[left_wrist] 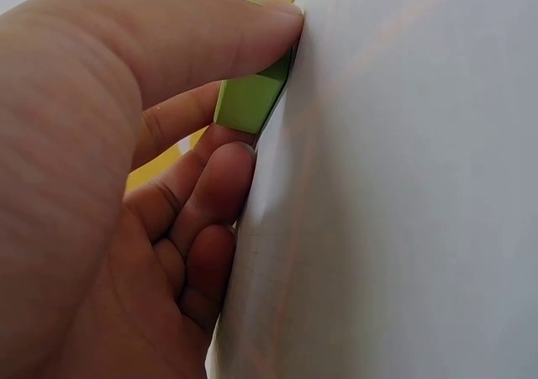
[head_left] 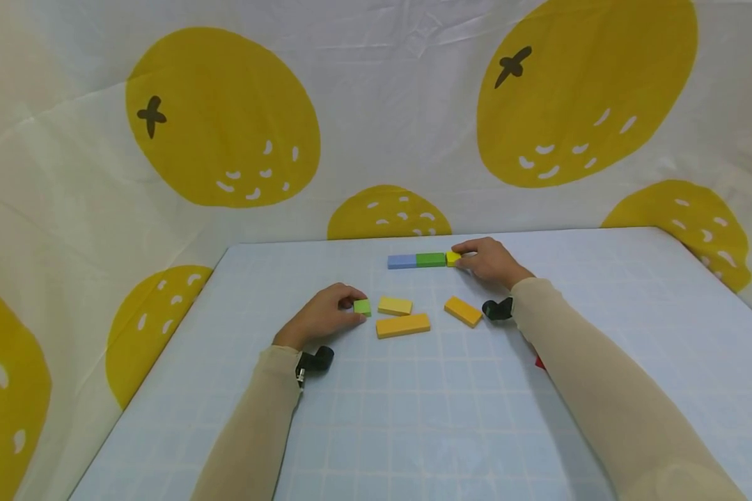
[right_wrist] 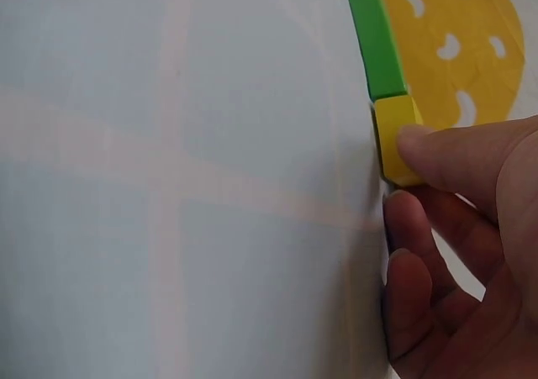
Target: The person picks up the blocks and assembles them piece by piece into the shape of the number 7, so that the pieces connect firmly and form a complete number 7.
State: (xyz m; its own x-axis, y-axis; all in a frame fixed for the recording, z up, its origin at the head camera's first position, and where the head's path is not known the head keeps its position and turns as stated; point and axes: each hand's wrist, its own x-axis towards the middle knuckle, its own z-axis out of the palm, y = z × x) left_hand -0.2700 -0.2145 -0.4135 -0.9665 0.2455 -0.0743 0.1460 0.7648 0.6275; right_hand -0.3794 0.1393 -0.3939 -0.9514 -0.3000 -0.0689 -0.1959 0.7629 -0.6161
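Observation:
At the far side of the table, my right hand (head_left: pixel 490 263) pinches a small yellow block (head_left: pixel 453 259) at the right end of a row. Left of it in that row lie a green block (head_left: pixel 430 259) and a blue block (head_left: pixel 402 261). In the right wrist view the thumb presses on the yellow block (right_wrist: pixel 395 139), which meets the end of the green block (right_wrist: pixel 377 43). Nearer and to the left, my left hand (head_left: pixel 326 313) holds a small light green block (head_left: pixel 362 307) between thumb and fingers. The left wrist view shows this light green block (left_wrist: pixel 250 102) close against the tabletop.
Right of the left hand lie a pale yellow block (head_left: pixel 395 305) and a longer orange block (head_left: pixel 403 325). Another orange block (head_left: pixel 463 311) lies angled below the right hand. A red piece (head_left: pixel 539 362) peeks out beside the right sleeve. A patterned cloth wall (head_left: pixel 376 139) rises behind the table.

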